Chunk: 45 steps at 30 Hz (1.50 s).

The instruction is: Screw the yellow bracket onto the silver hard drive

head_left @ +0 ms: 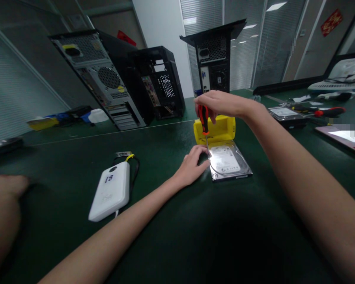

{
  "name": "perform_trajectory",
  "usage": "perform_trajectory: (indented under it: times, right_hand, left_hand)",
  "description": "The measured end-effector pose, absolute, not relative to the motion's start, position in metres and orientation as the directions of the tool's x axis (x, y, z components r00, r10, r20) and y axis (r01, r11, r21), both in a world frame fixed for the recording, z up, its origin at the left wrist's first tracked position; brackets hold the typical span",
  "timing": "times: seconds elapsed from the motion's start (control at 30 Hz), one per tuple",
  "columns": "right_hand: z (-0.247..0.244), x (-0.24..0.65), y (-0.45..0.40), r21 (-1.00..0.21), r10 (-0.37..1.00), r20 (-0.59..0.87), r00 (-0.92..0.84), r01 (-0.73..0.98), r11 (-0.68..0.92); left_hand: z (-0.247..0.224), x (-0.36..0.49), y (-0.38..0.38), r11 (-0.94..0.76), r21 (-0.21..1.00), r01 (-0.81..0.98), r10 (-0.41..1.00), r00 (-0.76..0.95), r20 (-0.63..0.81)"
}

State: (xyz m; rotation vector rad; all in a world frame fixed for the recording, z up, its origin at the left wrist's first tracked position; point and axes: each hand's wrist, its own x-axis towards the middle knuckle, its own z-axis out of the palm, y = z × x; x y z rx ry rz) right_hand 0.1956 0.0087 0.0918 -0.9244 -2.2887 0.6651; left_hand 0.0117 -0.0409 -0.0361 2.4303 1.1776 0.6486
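Note:
A silver hard drive [227,159] with a white label lies flat on the dark green table. My right hand [214,104] is closed around the red and black handle of a screwdriver [205,120], held upright. Its thin shaft points down at the drive's left edge; whether the tip sits in a screw is too small to tell. My left hand [193,165] rests on the table, thumb and fingers closed on the drive's left side beside the shaft. Right behind the drive, a yellow open box [214,136] stands on its side.
Left of my forearm lies a white power bank [111,193] marked 18, with cables. Computer cases [121,83] stand at the back. Another hard drive [284,113], tools and a tablet-like device [346,138] lie at right. Another person's arm [2,205] reaches in from the left.

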Motion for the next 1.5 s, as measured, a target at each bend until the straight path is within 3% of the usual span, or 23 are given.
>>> perform_trajectory:
  times: [0.3,0.53,1.33,1.5]
  right_hand:
    - [0.098,0.202,0.002,-0.717,0.733,0.273,-0.623,0.376,0.586]
    - [0.100,0.205,-0.003,-0.716,0.684,0.305,-0.663,0.314,0.624]
    - [0.098,0.198,-0.007,-0.505,0.694,0.334,-0.638,0.501,0.703]
    - [0.094,0.193,0.000,-0.343,0.651,0.402,-0.644,0.553,0.759]
  left_hand:
    - [-0.036,0.012,-0.041,-0.590,0.508,0.628,0.798,0.548,0.249]
    - [-0.038,0.011,-0.039,-0.607,0.491,0.625,0.787,0.556,0.267]
    - [-0.037,0.011,-0.040,-0.591,0.502,0.631,0.798,0.547,0.251]
    - [-0.039,0.011,-0.039,-0.604,0.490,0.629,0.791,0.549,0.271]
